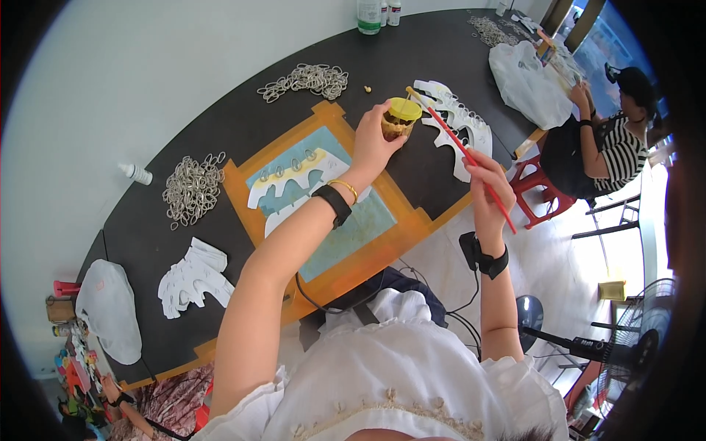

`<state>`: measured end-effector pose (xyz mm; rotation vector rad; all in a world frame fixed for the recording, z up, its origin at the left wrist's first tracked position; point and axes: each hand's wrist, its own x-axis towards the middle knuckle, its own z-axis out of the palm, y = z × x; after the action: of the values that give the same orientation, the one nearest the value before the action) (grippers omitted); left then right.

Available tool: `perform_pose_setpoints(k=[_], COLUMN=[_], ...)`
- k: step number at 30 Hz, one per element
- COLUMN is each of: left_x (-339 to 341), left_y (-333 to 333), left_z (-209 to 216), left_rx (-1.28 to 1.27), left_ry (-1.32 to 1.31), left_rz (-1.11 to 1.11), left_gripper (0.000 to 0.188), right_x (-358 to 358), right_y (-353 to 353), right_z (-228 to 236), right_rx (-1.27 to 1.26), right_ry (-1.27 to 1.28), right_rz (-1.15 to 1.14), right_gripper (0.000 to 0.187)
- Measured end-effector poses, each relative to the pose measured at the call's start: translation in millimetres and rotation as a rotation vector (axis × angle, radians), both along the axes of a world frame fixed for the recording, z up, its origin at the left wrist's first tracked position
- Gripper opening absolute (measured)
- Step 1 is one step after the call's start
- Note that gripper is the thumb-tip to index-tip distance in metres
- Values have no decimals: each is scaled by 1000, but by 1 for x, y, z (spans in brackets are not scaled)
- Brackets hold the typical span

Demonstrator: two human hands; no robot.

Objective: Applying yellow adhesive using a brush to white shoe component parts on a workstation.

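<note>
My left hand (370, 145) is closed round a small jar (397, 131) with a yellow rim and brownish contents, held above the far right part of a framed blue-green mat (381, 211). In my right hand (488, 189) is a slim red brush (457, 140), slanting up to the left. Its yellowish tip is just above the jar, and a thin strand seems to hang between them. On the mat lies a white scalloped cutout (294, 178) with yellowish smears and several metal rings (279, 172) along its upper edge. My left forearm hides part of a second cutout below it.
Heaps of metal rings (193, 189) lie left of the mat and behind it (312, 81). Stacked white cutouts (193, 279) sit left, others (460, 121) right. A white bottle (138, 174) stands far left. A person (621, 140) sits at right; another person's hand (114, 389) shows lower left.
</note>
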<state>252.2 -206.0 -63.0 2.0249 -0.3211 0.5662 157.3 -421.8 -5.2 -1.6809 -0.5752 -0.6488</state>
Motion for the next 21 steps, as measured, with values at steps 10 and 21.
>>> perform_pose_setpoints(k=[10,21], left_x=[-5,-158], left_y=[2,65], left_z=[8,114], left_rx=[109,-156], left_ry=[88,737], left_rz=[34,-660], left_gripper=[79,60], right_x=[14,-17], right_y=[-3,-15], right_z=[88,83], right_rx=[-282,69], right_ry=[-531,-618], right_rz=[-183,-429], right_gripper=[23,32])
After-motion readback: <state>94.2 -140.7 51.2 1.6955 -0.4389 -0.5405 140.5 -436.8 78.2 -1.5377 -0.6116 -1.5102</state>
